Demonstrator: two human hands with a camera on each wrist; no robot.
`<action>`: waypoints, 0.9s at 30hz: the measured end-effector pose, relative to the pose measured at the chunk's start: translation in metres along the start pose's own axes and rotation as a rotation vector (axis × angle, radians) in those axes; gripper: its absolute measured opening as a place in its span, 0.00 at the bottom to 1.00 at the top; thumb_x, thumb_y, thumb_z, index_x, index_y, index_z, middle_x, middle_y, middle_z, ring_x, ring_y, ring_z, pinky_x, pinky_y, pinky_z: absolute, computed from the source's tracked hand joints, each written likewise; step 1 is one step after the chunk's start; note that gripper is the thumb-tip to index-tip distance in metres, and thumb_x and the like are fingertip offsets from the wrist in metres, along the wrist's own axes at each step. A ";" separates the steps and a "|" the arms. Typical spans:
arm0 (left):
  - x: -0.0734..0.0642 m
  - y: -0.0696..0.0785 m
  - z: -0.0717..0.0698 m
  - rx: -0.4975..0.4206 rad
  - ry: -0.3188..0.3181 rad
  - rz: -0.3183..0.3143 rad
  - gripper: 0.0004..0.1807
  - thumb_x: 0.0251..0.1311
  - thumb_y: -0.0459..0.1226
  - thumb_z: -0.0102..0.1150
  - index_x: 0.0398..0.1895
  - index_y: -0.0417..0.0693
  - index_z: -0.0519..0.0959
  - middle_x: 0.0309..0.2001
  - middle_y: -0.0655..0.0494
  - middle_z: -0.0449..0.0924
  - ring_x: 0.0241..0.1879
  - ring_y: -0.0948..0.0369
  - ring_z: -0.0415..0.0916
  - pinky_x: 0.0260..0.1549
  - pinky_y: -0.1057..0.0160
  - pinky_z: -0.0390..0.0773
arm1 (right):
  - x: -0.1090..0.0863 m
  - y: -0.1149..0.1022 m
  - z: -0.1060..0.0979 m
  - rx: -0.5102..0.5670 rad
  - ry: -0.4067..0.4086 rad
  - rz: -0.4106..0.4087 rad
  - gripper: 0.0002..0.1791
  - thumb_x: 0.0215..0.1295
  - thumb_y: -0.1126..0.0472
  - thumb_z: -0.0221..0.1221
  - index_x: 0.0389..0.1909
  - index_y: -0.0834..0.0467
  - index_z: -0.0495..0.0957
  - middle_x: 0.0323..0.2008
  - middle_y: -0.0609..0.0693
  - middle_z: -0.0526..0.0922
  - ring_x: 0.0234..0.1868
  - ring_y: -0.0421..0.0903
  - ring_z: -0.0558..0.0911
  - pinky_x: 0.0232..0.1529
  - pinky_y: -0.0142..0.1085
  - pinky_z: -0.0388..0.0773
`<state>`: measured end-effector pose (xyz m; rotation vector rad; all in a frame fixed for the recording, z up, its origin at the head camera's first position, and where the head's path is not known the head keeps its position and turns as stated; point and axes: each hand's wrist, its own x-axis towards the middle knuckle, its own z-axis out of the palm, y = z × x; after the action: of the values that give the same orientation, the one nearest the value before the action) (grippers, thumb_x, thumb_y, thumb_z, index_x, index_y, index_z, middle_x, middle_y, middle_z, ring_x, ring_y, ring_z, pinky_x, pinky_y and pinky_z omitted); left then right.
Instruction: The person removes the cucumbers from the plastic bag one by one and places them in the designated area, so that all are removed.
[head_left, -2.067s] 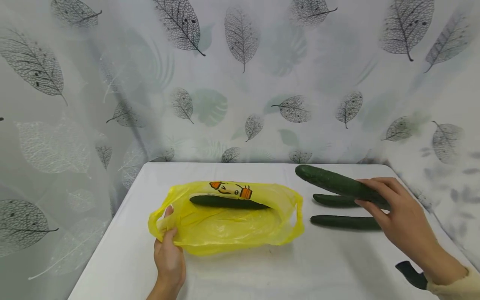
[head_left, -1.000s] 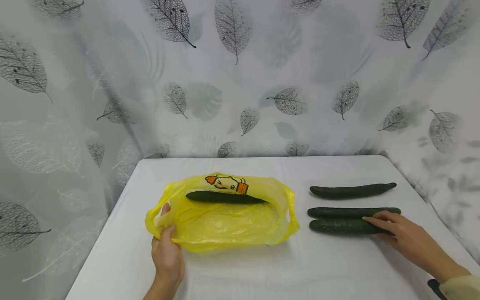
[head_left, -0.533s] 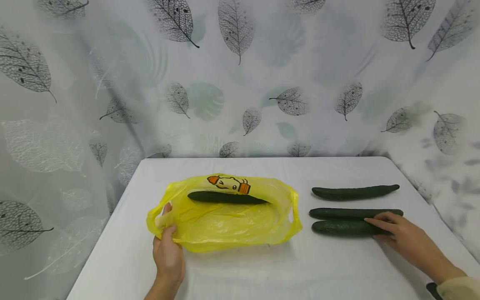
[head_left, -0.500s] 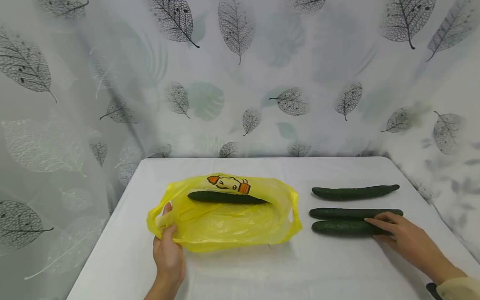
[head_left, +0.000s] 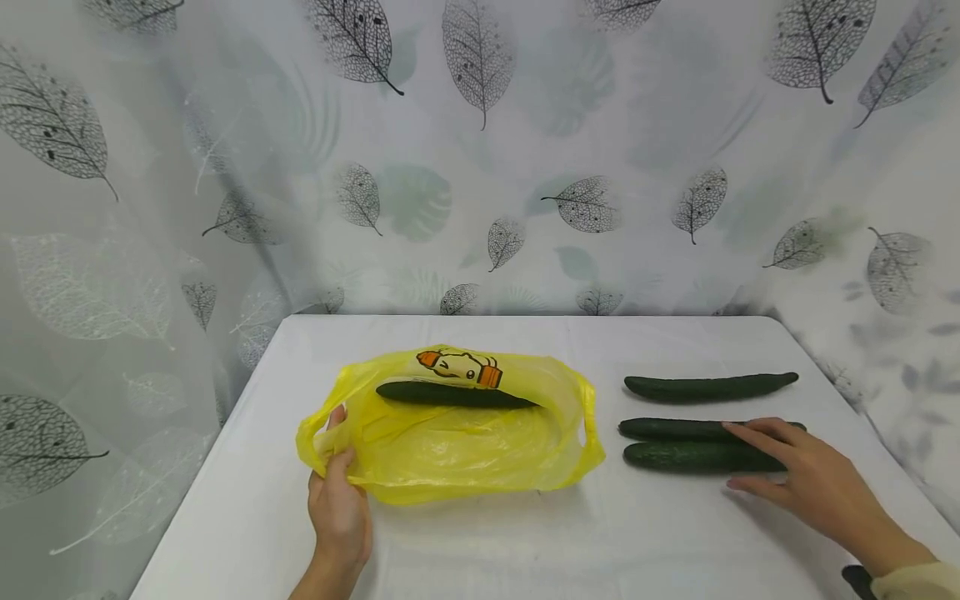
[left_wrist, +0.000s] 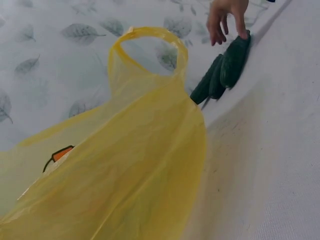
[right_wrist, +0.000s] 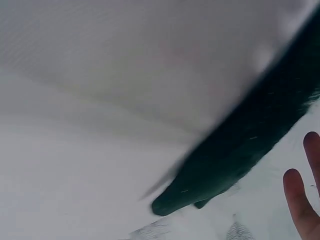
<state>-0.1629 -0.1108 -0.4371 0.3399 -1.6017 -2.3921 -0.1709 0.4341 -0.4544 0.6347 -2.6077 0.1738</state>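
Your left hand (head_left: 339, 517) grips the yellow bag (head_left: 457, 483) at its left end, left of centre in the head view, with one bagged cucumber (head_left: 450, 394) inside. Your right hand (head_left: 813, 475), at lower right, is released: the thumb stands apart from the lowest cucumber (head_left: 693, 457) while the fingers reach over it. That cucumber lies on the white table (head_left: 525, 550), just beside the middle cucumber (head_left: 667, 429), below the upper cucumber (head_left: 708, 388). Two seconds ago you held it raised; half a second ago your thumb was closer in, and now it has spread away.
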 end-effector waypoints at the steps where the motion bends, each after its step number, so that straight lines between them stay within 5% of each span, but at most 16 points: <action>1: 0.000 0.000 0.000 -0.001 -0.002 0.003 0.32 0.75 0.31 0.26 0.82 0.46 0.46 0.81 0.60 0.41 0.78 0.62 0.40 0.75 0.63 0.49 | 0.004 -0.005 -0.002 0.019 0.006 0.004 0.48 0.33 0.43 0.80 0.64 0.46 0.79 0.51 0.48 0.79 0.40 0.52 0.80 0.24 0.45 0.78; 8: 0.000 0.001 0.000 -0.008 -0.005 0.013 0.32 0.74 0.31 0.26 0.81 0.45 0.46 0.81 0.59 0.42 0.78 0.61 0.40 0.75 0.63 0.49 | 0.042 -0.047 -0.017 0.141 0.063 0.023 0.49 0.34 0.45 0.82 0.65 0.49 0.78 0.57 0.46 0.76 0.43 0.46 0.79 0.26 0.33 0.75; 16: 0.000 0.001 0.001 -0.018 -0.002 0.009 0.32 0.74 0.31 0.27 0.81 0.45 0.46 0.81 0.58 0.42 0.78 0.61 0.41 0.75 0.63 0.49 | 0.095 -0.110 -0.040 0.300 0.086 0.035 0.49 0.41 0.48 0.81 0.70 0.47 0.73 0.66 0.45 0.71 0.62 0.43 0.72 0.54 0.21 0.65; 22: 0.000 0.001 0.001 -0.006 0.001 -0.008 0.32 0.75 0.31 0.27 0.82 0.46 0.46 0.81 0.60 0.41 0.78 0.62 0.41 0.75 0.64 0.50 | 0.130 -0.158 -0.052 0.365 0.010 -0.080 0.56 0.45 0.39 0.77 0.77 0.44 0.63 0.72 0.47 0.64 0.65 0.46 0.71 0.53 0.43 0.78; 27: 0.000 0.001 0.001 -0.016 0.002 -0.011 0.32 0.75 0.31 0.27 0.81 0.45 0.46 0.81 0.60 0.42 0.77 0.63 0.41 0.74 0.65 0.50 | 0.157 -0.199 -0.051 0.596 -0.131 -0.144 0.60 0.47 0.35 0.74 0.80 0.41 0.54 0.75 0.41 0.58 0.70 0.46 0.65 0.61 0.52 0.76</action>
<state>-0.1628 -0.1104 -0.4357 0.3493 -1.5832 -2.4102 -0.1829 0.2049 -0.3352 1.0569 -2.6132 0.9115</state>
